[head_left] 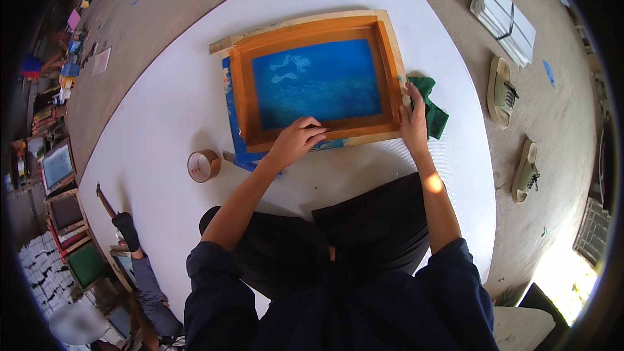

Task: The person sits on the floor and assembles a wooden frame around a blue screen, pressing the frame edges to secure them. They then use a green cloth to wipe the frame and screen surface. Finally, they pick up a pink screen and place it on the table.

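The orange-brown screen-printing frame [242, 101] lies flat near the far middle of the white surface [455, 221], directly in front of the wearer. I record blue mesh [318, 107] inside it, with a pale figure [290, 68] toward the far left corner. A pale wooden border [392, 42] shows outside the frame's far and right sides. A blue piece [235, 140] projects from beneath the left side and the near left corner.

The left hand [298, 143] is at the near rail, fingers bent over it and partly closed; I cannot tell whether it grips the wood. The right hand [414, 120] is at the near right corner, fingers lengthwise along the outer side and thumb parted from them. Its palm is hidden from me, so I cannot confirm a hold.

A crumpled green cloth [437, 117] lies just beside the right hand, partly behind it. A brown tape roll [194, 166] stands left of the left forearm, apart from the frame. On the concrete floor [448, 0] at right, I note two olive sandals [501, 94] and a strapped white stack [504, 23]. Another person [154, 289] is partly visible at lower left.
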A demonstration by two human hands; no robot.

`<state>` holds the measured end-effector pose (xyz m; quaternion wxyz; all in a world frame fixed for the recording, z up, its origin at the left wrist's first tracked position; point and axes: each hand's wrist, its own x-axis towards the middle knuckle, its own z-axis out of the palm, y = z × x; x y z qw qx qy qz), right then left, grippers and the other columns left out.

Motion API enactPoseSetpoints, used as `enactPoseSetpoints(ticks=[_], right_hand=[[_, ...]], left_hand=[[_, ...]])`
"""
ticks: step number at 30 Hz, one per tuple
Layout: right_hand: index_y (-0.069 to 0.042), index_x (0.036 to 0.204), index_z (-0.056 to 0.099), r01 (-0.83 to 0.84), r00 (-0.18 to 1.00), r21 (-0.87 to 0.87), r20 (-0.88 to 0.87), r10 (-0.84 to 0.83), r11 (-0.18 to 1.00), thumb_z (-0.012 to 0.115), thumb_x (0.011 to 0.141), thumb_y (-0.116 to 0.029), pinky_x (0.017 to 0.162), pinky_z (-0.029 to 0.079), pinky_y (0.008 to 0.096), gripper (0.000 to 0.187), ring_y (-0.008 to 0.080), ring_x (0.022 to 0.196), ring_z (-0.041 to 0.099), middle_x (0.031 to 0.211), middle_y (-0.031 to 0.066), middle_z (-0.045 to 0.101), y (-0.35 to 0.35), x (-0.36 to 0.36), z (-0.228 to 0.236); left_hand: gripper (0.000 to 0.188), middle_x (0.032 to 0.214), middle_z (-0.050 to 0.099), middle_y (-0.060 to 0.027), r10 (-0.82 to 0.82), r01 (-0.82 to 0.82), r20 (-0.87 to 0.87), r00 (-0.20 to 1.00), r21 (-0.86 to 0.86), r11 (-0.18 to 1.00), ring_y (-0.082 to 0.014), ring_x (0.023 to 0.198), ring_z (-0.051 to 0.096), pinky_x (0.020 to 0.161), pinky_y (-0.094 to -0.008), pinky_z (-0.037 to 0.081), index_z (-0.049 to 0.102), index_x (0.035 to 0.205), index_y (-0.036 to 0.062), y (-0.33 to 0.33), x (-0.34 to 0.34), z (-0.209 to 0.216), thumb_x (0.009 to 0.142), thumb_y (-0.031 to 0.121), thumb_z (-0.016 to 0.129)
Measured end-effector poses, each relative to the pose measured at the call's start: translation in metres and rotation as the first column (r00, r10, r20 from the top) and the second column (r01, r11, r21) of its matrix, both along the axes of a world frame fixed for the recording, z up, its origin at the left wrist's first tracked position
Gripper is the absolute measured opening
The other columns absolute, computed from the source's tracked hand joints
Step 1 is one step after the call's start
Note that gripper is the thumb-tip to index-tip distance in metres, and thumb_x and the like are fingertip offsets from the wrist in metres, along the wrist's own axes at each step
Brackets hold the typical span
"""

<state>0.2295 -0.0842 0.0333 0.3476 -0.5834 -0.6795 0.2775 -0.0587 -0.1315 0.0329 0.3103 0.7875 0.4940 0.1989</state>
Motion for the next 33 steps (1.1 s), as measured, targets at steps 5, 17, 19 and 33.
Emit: enactPoseSetpoints(ticks=[5, 17, 19, 33], right_hand=[[-0.009, 0.137, 0.032, 0.019, 0.969, -0.118, -0.244, -0.047, 0.993, 0.040, 0.082, 0.012, 0.108, 0.028, 0.0362, 0.060, 0.0269, 0.131, 0.034, 0.137, 0.0109, 0.040, 0.005, 0.006, -0.003], [-0.003, 0.136, 0.033, -0.130, 0.577, -0.297, -0.799, -0.171, 0.946, 0.034, 0.082, 0.010, 0.111, 0.020, 0.0328, 0.056, 0.0198, 0.134, 0.031, 0.142, 0.0115, 0.037, 0.016, 0.026, 0.000], [-0.003, 0.134, 0.035, -0.123, 0.623, -0.308, -0.764, -0.168, 0.944, 0.036, 0.082, 0.008, 0.110, 0.021, 0.0334, 0.054, 0.0204, 0.134, 0.030, 0.141, 0.0113, 0.038, 0.018, 0.025, 0.000], [-0.004, 0.132, 0.039, 0.031, 0.861, -0.197, -0.494, -0.126, 0.980, 0.040, 0.078, 0.013, 0.108, 0.026, 0.0306, 0.056, 0.0208, 0.130, 0.037, 0.135, 0.0101, 0.045, 0.010, 0.016, -0.006]], left_hand=[[0.022, 0.094, 0.055, -0.0046, 0.003, 0.053, 0.159, 0.987, -0.346, 0.937, -0.0210, 0.081, 0.057, 0.070, -0.0329, 0.047, 0.069, 0.100, 0.0073, 0.024, 0.042, -0.005, 0.083, 0.021, 0.065], [0.026, 0.096, 0.058, -0.0073, -0.010, 0.039, 0.185, 0.983, -0.150, 0.988, -0.0226, 0.084, 0.060, 0.073, -0.0338, 0.047, 0.068, 0.103, 0.0074, 0.051, 0.146, -0.007, 0.081, 0.021, 0.067], [0.027, 0.094, 0.060, -0.0077, 0.087, -0.056, 0.136, 0.987, -0.222, 0.974, -0.0246, 0.083, 0.061, 0.073, -0.0359, 0.048, 0.068, 0.099, 0.0073, 0.050, 0.153, -0.006, 0.078, 0.025, 0.069], [0.023, 0.086, 0.059, -0.0064, 0.302, -0.300, -0.023, 0.953, 0.078, 0.951, -0.0262, 0.088, 0.059, 0.066, -0.0409, 0.051, 0.063, 0.080, 0.0086, 0.030, 0.180, -0.020, 0.074, 0.029, 0.071]])
